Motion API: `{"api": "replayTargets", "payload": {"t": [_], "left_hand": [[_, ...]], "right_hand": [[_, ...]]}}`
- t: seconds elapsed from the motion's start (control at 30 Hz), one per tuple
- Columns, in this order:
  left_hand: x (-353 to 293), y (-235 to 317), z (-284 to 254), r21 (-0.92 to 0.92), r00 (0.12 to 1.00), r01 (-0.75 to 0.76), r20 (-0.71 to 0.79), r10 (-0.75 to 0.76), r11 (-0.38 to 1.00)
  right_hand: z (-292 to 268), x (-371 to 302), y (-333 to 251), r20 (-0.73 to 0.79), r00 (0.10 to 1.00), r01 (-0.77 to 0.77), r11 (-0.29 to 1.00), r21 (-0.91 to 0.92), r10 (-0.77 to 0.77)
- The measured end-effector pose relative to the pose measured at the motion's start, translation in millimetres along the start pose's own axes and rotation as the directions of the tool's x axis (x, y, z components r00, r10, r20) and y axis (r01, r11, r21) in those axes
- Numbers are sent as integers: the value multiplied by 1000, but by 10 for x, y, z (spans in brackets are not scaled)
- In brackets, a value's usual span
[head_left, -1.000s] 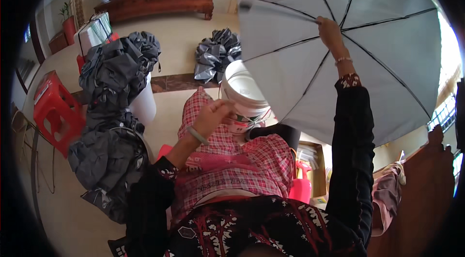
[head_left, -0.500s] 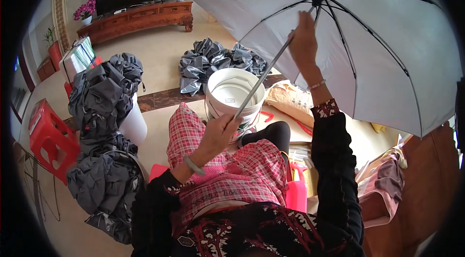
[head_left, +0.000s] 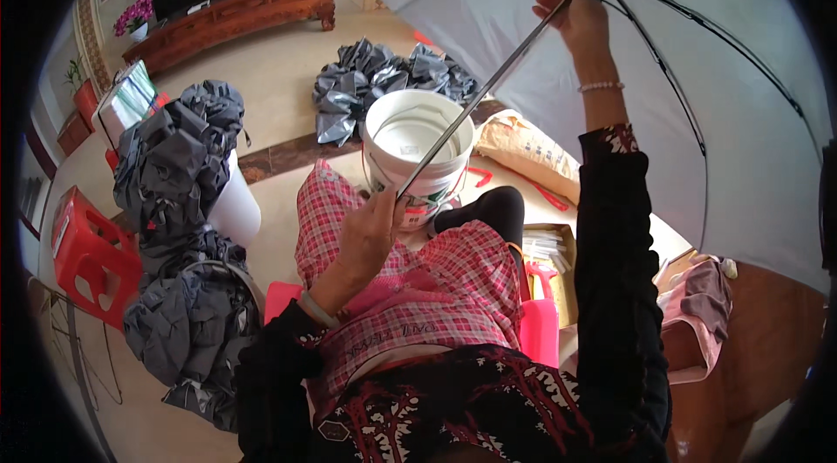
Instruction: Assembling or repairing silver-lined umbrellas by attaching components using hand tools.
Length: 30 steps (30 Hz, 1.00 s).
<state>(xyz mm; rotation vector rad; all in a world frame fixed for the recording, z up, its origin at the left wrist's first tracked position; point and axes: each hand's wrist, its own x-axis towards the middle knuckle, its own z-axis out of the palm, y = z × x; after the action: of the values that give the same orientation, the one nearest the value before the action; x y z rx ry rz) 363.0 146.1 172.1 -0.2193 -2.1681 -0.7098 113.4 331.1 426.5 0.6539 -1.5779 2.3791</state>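
An opened umbrella (head_left: 741, 140), pale grey inside with dark ribs, fills the upper right. Its metal shaft (head_left: 488, 90) slants down from the hub toward my lap. My left hand (head_left: 366, 236) is closed around the shaft's lower end, above my checked red apron. High up, just below the hub where the ribs meet, my right hand (head_left: 582, 25) curls about the shaft, some fingers loosely bent. Between my knees and the far floor stands a white bucket (head_left: 392, 165), behind the shaft. The canopy's outer side is hidden.
Dark grey fabric bundles (head_left: 179, 153) are heaped at left beside a red stool (head_left: 96, 258). More shiny grey bundles (head_left: 366, 84) lie beyond the bucket. At right are a tan sack (head_left: 523, 149), a box of white pieces (head_left: 565, 275) and pink cloth (head_left: 693, 310). A wooden television cabinet (head_left: 235, 23) stands far back.
The canopy has shifted right and up in view. My right hand has moved up closer to the hub, its fingers looser. My left hand has moved slightly left and down with the shaft.
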Motion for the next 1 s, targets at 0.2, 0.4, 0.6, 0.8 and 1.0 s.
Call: {"api": "replayTargets", "payload": {"t": [0.2,0.4,0.6,0.8,1.0], "left_hand": [[-47,17,-20,-71,998,-54,-11,54,996],[-115,78,-145,-517,855,481,457,-247,708],[28,247,-243,-436,886,424,379,-266,794],[549,346,-192,-159,995,98,1,-100,982],[971,347,-168,261,990,132,-90,-112,956]], "right_hand": [[-458,575,315,131,991,-29,999,-35,33],[103,59,203,-58,997,-34,988,147,43],[18,469,496,-50,996,51,950,-309,-70],[-72,607,858,558,788,-347,936,54,260],[768,-837,1189,403,777,-558,825,89,483]]}}
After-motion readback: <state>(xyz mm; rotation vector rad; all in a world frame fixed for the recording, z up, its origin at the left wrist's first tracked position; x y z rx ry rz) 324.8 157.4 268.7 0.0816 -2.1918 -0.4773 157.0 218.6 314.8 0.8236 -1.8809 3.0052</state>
